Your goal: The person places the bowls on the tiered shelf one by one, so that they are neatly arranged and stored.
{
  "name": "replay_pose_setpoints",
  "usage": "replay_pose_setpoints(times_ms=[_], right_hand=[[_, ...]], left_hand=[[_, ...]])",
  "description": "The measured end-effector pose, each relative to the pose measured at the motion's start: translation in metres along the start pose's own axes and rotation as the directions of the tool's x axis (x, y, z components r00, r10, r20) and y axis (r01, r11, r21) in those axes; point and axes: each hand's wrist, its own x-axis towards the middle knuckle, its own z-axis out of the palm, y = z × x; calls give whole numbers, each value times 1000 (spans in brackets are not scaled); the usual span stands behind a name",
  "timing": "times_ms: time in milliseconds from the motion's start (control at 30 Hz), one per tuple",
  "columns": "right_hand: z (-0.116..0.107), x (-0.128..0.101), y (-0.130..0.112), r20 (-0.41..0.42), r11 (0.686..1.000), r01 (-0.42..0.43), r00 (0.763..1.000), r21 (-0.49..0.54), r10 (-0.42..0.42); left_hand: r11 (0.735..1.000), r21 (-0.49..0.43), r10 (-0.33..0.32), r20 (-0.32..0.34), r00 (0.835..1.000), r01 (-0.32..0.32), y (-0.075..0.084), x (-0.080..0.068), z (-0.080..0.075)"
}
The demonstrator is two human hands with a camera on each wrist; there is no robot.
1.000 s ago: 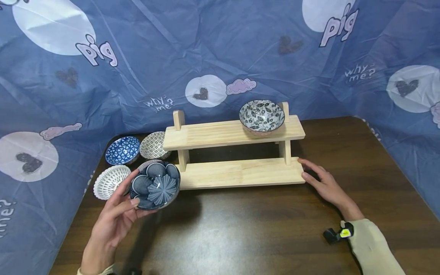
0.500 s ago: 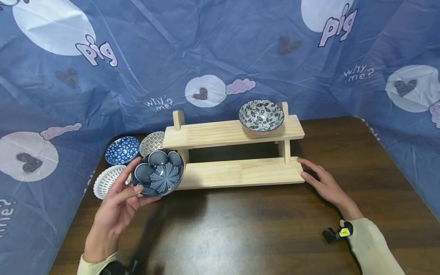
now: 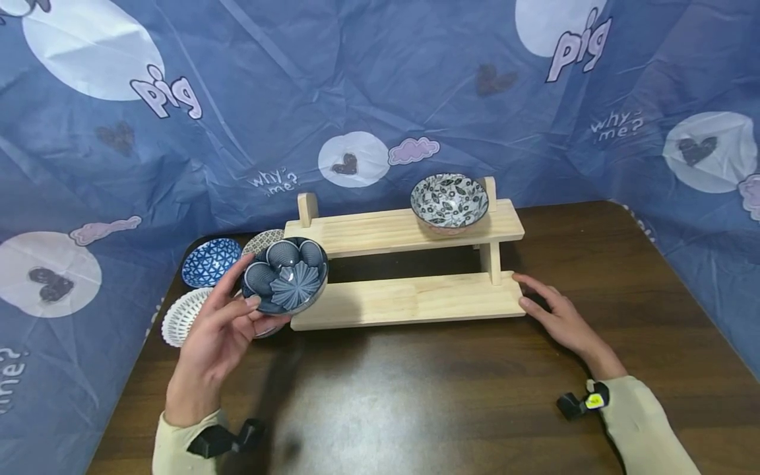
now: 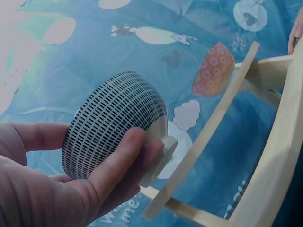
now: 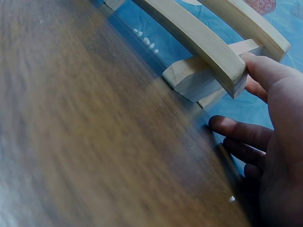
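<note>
Head view: left hand [image 3: 216, 340] gripping a dark blue ceramic bowl with flower pattern [image 3: 285, 276], thumb on the near rim, fingers curled under the base; bowl lifted above the brown wooden table [image 3: 415, 389], at the left end of the two-tier pale wooden shelf [image 3: 404, 264], in front of the upper board. Right hand [image 3: 561, 316] lying flat and spread on the table, fingertips touching the right end of the lower board. On the upper board, at the right, a white bowl with black leaf pattern [image 3: 449, 201]. Behind the held bowl, on the table: a blue triangle-pattern bowl [image 3: 210, 260], a white lattice-pattern bowl [image 3: 181, 316], a grey dotted bowl [image 3: 261, 241] mostly hidden.

Left wrist view: fingers [image 4: 118, 165] curled around the striped outside and the foot of the blue bowl [image 4: 113, 123], shelf boards [image 4: 279, 137] just beside.

Right wrist view: right hand [image 5: 272, 156] open, thumb tip against the end of the shelf board [image 5: 208, 45], other fingers resting straight on the table [image 5: 94, 142]
</note>
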Motion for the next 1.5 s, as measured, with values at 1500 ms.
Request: replay_pose_setpoints(times_ms=[1500], right_hand=[[-1,-1,1,-11,1000,22,1000,-2,-22]], left_hand=[[991,50,-109,-241,964,124,-24,79,37]])
